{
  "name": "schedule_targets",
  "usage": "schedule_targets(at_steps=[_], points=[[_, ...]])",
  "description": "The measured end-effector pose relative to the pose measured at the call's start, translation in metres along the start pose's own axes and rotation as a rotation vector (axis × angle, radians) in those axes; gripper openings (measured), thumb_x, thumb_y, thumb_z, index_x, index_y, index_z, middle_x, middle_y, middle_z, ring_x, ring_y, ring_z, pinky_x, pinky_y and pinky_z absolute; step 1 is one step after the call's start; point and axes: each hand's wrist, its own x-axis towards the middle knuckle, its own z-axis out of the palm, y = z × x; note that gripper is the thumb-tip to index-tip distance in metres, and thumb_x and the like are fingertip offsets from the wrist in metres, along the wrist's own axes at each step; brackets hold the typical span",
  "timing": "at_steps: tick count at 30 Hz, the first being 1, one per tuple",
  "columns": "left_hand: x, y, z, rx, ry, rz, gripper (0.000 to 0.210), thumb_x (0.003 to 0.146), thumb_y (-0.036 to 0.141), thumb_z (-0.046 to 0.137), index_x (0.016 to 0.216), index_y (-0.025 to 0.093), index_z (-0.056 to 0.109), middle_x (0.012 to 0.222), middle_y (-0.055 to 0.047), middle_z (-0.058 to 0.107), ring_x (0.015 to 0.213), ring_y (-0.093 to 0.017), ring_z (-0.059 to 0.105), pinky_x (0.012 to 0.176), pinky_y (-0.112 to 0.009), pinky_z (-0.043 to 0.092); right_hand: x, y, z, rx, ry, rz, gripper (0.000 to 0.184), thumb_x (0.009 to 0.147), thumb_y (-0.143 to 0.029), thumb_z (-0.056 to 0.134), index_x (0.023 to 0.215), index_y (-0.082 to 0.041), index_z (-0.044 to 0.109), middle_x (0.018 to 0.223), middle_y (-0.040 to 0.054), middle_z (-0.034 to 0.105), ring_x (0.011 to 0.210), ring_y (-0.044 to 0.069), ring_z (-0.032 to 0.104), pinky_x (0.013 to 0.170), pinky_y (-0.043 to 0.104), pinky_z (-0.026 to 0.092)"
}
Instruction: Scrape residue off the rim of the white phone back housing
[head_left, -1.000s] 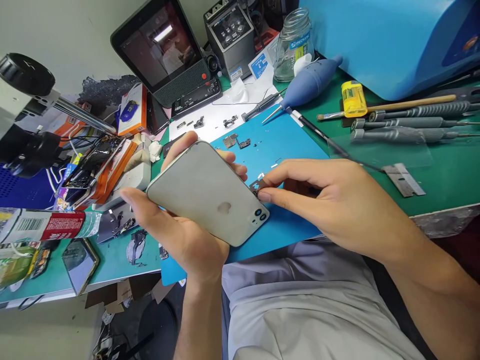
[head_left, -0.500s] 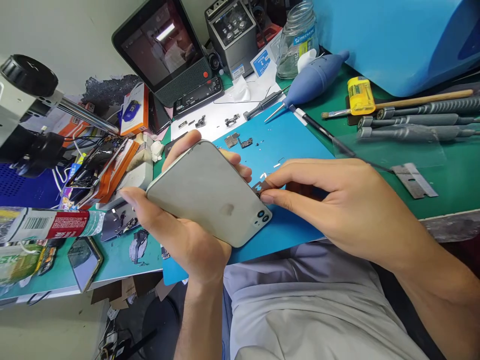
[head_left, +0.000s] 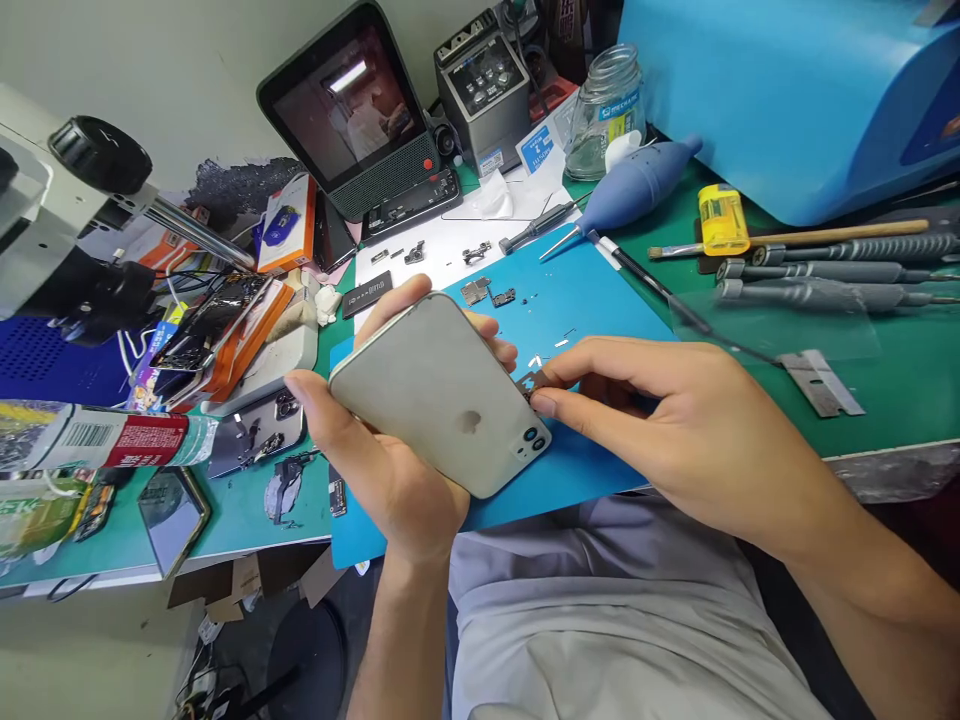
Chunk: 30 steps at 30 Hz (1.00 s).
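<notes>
My left hand [head_left: 390,470] is wrapped round a pale silver-white smartphone [head_left: 442,385]. Its back, with an apple logo and a dual camera, faces up, and it is tilted above a blue mat [head_left: 600,460]. My right hand [head_left: 645,420] pinches a thin grey metal blade [head_left: 531,384] with cut-outs between thumb and index finger. The blade touches the phone's right edge near the camera end; I cannot tell whether it goes into the seam. The phone's front is hidden. Small metal phone parts [head_left: 475,291] lie on the mat beyond the phone.
Behind stand a tablet-like screen [head_left: 352,110], a glass jar [head_left: 604,120] and a blue air blower [head_left: 637,187]. Screwdrivers [head_left: 832,270], a brush and a razor blade [head_left: 821,383] lie at right. At left are a microscope [head_left: 97,155], a bottle [head_left: 142,440] and other phones [head_left: 174,520].
The view has shifted slightly, so the bench items appear further right and lower. My hands keep the same grip on the phone and the blade, with the blade still at the phone's edge.
</notes>
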Motion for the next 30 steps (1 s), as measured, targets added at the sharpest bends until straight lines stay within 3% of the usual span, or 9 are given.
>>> schedule_targets(at_steps=[8, 17, 21, 26, 30], points=[[-0.003, 0.005, 0.003, 0.06, 0.036, -0.04, 0.083, 0.11, 0.084, 0.015, 0.123, 0.031, 0.077, 0.1, -0.005, 0.076, 0.086, -0.02, 0.074, 0.078, -0.033, 0.066, -0.003, 0.003, 0.0, -0.092, 0.03, -0.147, 0.011, 0.106, -0.024, 0.076, 0.098, -0.026, 0.082, 0.101, -0.0043, 0.083, 0.085, 0.014, 0.075, 0.077, 0.028, 0.056], [-0.004, 0.005, 0.001, 0.007, 0.02, -0.06, 0.085, 0.111, 0.085, 0.015, 0.122, 0.029, 0.078, 0.099, -0.005, 0.077, 0.088, -0.019, 0.076, 0.081, -0.031, 0.065, -0.002, 0.003, 0.0, -0.122, 0.028, -0.196, 0.011, 0.106, -0.018, 0.076, 0.098, -0.024, 0.081, 0.1, -0.0036, 0.082, 0.086, 0.012, 0.075, 0.078, 0.025, 0.055], [-0.004, 0.005, 0.001, -0.006, 0.017, -0.057, 0.084, 0.112, 0.082, 0.014, 0.123, 0.029, 0.078, 0.098, -0.006, 0.077, 0.086, -0.02, 0.077, 0.08, -0.032, 0.066, -0.002, 0.001, 0.001, -0.104, 0.042, -0.185, 0.013, 0.105, -0.016, 0.076, 0.094, -0.022, 0.079, 0.093, -0.0039, 0.08, 0.078, 0.011, 0.07, 0.068, 0.024, 0.051], [-0.006, 0.008, -0.001, 0.002, 0.012, -0.081, 0.075, 0.112, 0.083, 0.029, 0.125, 0.03, 0.08, 0.104, -0.007, 0.081, 0.092, -0.023, 0.08, 0.084, -0.036, 0.07, -0.005, -0.004, -0.002, -0.066, 0.04, -0.185, 0.013, 0.105, -0.014, 0.074, 0.095, -0.022, 0.079, 0.093, -0.0023, 0.079, 0.077, 0.011, 0.069, 0.068, 0.024, 0.052], [-0.008, 0.015, -0.006, 0.039, 0.033, -0.078, 0.059, 0.11, 0.08, 0.047, 0.118, 0.034, 0.085, 0.105, -0.005, 0.085, 0.094, -0.024, 0.084, 0.077, -0.034, 0.072, -0.007, -0.007, -0.005, -0.092, 0.016, -0.264, 0.012, 0.106, -0.016, 0.073, 0.096, -0.021, 0.079, 0.091, -0.0002, 0.078, 0.074, 0.012, 0.068, 0.059, 0.024, 0.049]])
